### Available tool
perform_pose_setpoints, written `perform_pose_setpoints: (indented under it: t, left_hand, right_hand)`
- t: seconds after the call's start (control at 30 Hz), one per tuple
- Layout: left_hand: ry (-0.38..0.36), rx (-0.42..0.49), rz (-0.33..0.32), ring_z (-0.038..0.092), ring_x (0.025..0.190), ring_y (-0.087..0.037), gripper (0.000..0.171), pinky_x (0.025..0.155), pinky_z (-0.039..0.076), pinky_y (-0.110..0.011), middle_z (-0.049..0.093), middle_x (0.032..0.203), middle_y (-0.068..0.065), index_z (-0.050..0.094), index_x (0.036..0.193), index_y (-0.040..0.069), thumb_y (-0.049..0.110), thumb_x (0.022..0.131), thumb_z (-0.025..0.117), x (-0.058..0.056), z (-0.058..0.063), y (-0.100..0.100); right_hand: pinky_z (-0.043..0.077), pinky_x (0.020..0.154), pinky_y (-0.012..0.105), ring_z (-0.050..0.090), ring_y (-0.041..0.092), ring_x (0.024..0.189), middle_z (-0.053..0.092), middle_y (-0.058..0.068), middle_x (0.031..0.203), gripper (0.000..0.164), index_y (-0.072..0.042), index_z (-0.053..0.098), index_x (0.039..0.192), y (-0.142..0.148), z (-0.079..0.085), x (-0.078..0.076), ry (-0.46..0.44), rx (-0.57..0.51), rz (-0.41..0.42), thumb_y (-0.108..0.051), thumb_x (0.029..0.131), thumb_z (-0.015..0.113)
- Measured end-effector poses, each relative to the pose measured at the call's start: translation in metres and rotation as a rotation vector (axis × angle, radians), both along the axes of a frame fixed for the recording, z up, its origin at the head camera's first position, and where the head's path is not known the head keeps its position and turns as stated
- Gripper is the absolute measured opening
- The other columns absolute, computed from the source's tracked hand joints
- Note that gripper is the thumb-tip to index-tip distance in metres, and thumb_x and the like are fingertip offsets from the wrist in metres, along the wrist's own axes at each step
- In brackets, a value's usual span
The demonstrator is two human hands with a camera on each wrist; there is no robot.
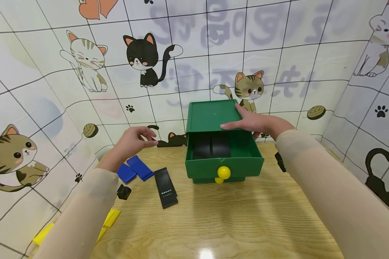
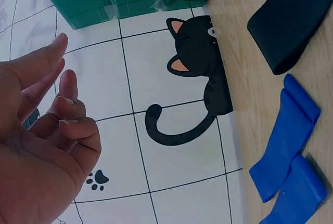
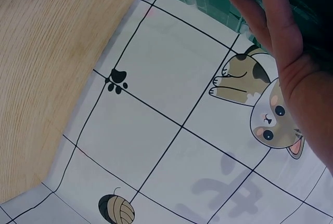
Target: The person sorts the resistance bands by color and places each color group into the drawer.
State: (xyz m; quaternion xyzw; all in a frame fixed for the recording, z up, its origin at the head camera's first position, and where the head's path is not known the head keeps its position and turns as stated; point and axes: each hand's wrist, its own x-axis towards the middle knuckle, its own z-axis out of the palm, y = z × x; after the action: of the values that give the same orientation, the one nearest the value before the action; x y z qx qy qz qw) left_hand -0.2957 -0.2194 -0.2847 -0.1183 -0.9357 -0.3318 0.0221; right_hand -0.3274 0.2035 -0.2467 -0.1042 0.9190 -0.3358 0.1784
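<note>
So from the head cam, there's a glossy green plastic drawer box on the light wood-grain counter, its upper drawer pulled out, with black folded sheets lying inside and a round yellow knob on the front. The right hand rests on the box's top at the right edge, fingers spread. The left hand is up off the counter left of the box, fingers loosely bent, nothing in it. Below it are flat blue folded strips, a long black folded strip just beside them, and yellow folded pieces nearer the person. Left wrist cam: same relaxed, bare fingers, well apart from the strips. Right wrist cam: pretty straight fingers against the green plastic, not wrapped around anything.
</note>
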Motion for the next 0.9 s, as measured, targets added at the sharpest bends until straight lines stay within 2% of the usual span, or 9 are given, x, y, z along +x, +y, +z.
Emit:
perform_pose_setpoints:
  t: [0.1, 0.23, 0.63, 0.9]
  left_hand:
    - [-0.013, 0.006, 0.002, 0.055, 0.088, -0.026, 0.025, 0.074, 0.047, -0.036, 0.067, 0.107, -0.008, 0.072, 0.118, 0.013, 0.030, 0.101, 0.076, -0.001, -0.007, -0.002]
    - [-0.039, 0.019, -0.001, 0.056, 0.089, -0.025, 0.028, 0.073, 0.048, -0.034, 0.065, 0.105, -0.008, 0.072, 0.122, 0.013, 0.032, 0.101, 0.075, -0.004, -0.021, -0.006]
    - [-0.112, -0.010, 0.003, 0.060, 0.096, -0.025, 0.033, 0.080, 0.049, -0.034, 0.066, 0.110, -0.010, 0.071, 0.123, 0.012, 0.037, 0.102, 0.074, -0.011, -0.076, -0.013]
    - [-0.223, 0.015, 0.027, 0.059, 0.103, -0.028, 0.040, 0.088, 0.049, -0.038, 0.065, 0.118, -0.014, 0.070, 0.133, 0.008, 0.033, 0.101, 0.075, -0.014, -0.107, -0.016]
  right_hand:
    - [0.054, 0.101, 0.069, 0.030, 0.053, 0.156, -0.001, 0.026, 0.178, 0.130, -0.031, -0.030, 0.165, 0.000, 0.001, 0.000, -0.004, 0.003, -0.007, -0.074, 0.090, 0.067]
    - [0.054, 0.102, 0.069, 0.029, 0.054, 0.156, 0.000, 0.026, 0.178, 0.130, -0.031, -0.029, 0.165, 0.000, 0.000, 0.000, -0.009, 0.000, -0.016, -0.074, 0.090, 0.069]
    - [0.052, 0.103, 0.072, 0.032, 0.054, 0.154, 0.005, 0.028, 0.176, 0.130, -0.032, -0.026, 0.167, 0.001, 0.000, 0.000, -0.023, -0.016, -0.019, -0.071, 0.090, 0.071]
    - [0.053, 0.102, 0.071, 0.032, 0.053, 0.154, 0.005, 0.028, 0.176, 0.131, -0.032, -0.025, 0.167, -0.001, 0.000, -0.002, -0.024, -0.016, -0.028, -0.072, 0.089, 0.072]
